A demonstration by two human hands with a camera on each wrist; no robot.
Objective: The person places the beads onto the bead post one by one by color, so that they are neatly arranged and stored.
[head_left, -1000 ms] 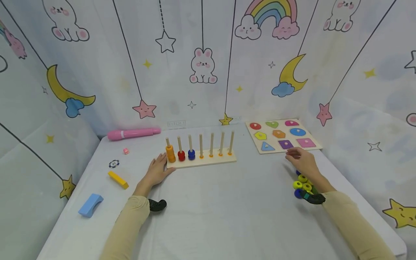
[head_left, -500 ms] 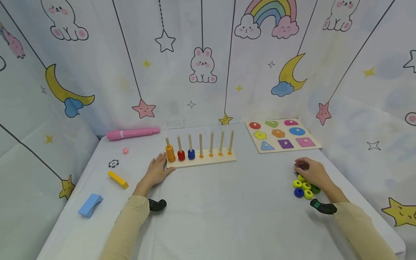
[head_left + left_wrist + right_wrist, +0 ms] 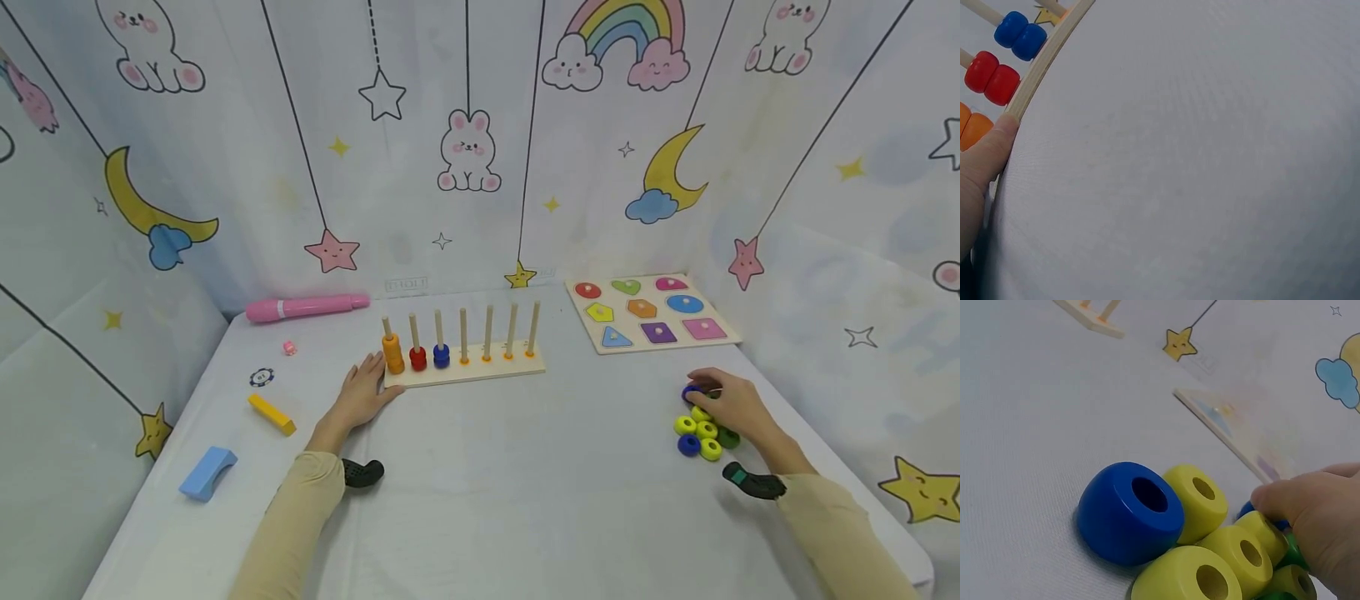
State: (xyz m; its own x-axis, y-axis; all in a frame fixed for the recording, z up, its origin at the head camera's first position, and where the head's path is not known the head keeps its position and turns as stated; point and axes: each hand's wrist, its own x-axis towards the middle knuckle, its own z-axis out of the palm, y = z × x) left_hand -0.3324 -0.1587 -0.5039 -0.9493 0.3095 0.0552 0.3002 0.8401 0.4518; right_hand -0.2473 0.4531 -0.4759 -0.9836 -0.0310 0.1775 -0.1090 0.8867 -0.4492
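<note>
No text or label can be read anywhere.

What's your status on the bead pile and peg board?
Left hand flat against peg board end. Right hand fingers pinching blue bead at loose pile. Nothing blocking the pegs.

Pink marker (image 3: pixel 308 307), yellow block (image 3: pixel 272 414), blue block (image 3: pixel 207 472), shape puzzle (image 3: pixel 649 311)
</note>
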